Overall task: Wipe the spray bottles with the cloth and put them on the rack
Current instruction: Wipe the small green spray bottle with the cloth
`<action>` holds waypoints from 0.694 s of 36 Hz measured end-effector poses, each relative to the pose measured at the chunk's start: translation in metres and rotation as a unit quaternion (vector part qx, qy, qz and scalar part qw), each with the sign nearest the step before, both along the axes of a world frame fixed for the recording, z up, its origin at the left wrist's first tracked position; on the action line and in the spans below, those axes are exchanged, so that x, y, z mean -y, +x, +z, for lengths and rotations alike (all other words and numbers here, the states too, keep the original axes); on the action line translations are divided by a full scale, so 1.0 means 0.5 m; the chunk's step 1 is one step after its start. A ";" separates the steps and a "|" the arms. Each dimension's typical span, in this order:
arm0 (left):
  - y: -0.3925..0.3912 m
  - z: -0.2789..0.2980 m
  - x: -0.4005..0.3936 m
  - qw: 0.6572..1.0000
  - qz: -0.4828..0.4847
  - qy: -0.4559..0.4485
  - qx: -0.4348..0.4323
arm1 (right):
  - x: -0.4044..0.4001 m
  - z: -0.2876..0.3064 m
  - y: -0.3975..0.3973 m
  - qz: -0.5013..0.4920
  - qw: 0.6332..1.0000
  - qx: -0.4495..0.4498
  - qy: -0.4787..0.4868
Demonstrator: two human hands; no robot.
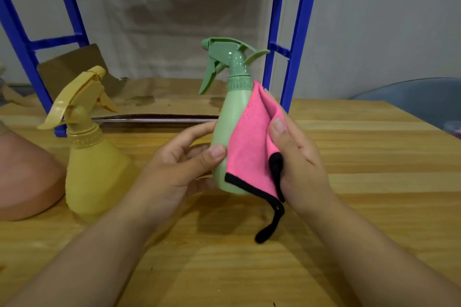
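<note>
A green spray bottle [230, 112] is held upright just above the wooden table [361, 157]. My left hand [182, 159] grips its lower body from the left, thumb across the front. My right hand [296, 157] holds a pink cloth [249, 147] with black trim against the bottle's right side. The cloth's black loop hangs down below my hand. A yellow spray bottle [92, 157] stands on the table to the left, nozzle pointing left. The blue rack [294, 45] stands behind, its lower shelf lined with brown paper.
A pinkish rounded object [25, 174] sits at the left edge beside the yellow bottle. A grey-blue chair back [424, 99] shows past the table's far right corner. A grey wall is behind the rack.
</note>
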State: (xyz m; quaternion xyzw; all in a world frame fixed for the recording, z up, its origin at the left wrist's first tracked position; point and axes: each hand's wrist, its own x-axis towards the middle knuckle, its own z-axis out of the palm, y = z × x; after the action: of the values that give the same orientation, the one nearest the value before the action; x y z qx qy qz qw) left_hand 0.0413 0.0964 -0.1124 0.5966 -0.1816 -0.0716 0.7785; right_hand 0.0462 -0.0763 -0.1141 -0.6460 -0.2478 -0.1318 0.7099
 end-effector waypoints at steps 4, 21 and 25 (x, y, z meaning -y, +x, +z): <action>-0.012 0.003 0.015 0.999 0.015 -0.020 -0.032 | 0.001 -0.007 -0.005 -0.009 1.000 -0.021 -0.011; -0.013 0.004 -0.006 0.997 0.042 -0.047 -0.045 | -0.006 -0.005 -0.011 -0.131 0.986 0.071 -0.076; -0.010 0.008 0.001 0.995 0.055 -0.070 -0.047 | -0.004 -0.006 -0.003 -0.074 0.997 -0.036 0.000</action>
State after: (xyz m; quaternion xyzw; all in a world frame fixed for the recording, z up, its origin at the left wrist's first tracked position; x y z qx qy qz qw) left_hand 0.0363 0.0962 -0.1083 0.5456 -0.1168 -0.0437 0.8287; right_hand 0.0448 -0.0744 -0.1172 -0.6670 -0.1737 -0.1611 0.7064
